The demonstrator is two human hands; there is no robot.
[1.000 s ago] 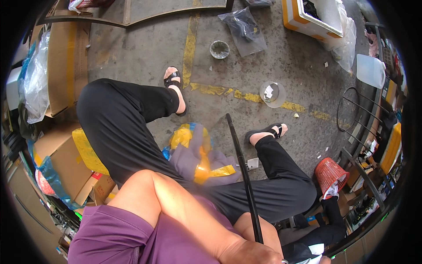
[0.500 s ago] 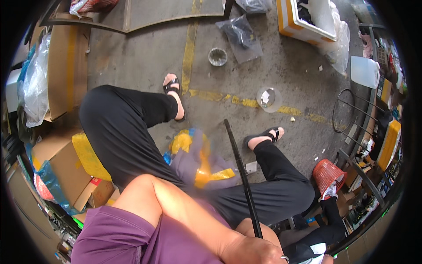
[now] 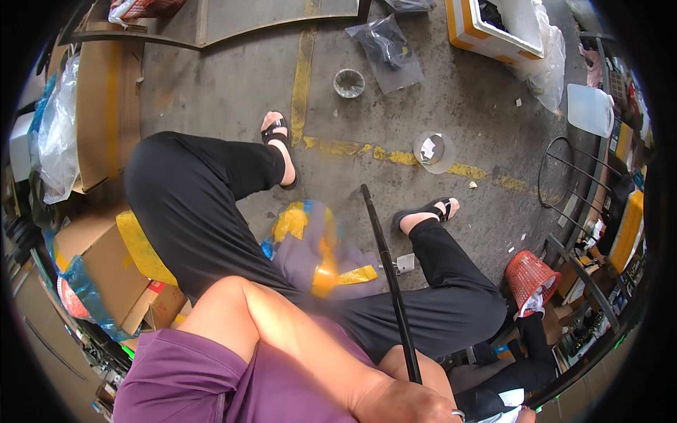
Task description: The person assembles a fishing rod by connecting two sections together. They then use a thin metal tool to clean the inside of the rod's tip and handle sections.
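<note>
My left arm crosses my lap to the lower right. My left hand (image 3: 412, 403), with a ring on one finger, is curled at the picture's lower edge, its fingertips cut off. A long thin black rod (image 3: 390, 271) runs up from this hand, leaning left over my right thigh, its top end over the floor. Beneath the left wrist shows skin of my right arm (image 3: 403, 365); the right hand's fingers are hidden. Between my spread legs lies a grey bundle with yellow tape (image 3: 328, 261).
Ahead on the floor are a small round metal bowl (image 3: 348, 83), a clear round tub (image 3: 433, 152) and a plastic bag (image 3: 390, 53). A white foam box (image 3: 486, 49) stands far right. A red basket (image 3: 530, 278) sits by shelving. Cardboard boxes (image 3: 106, 113) stand at left.
The view has shifted slightly, so floor things on the right sit a little higher and further right. My left hand and the rod keep almost the same pose.
</note>
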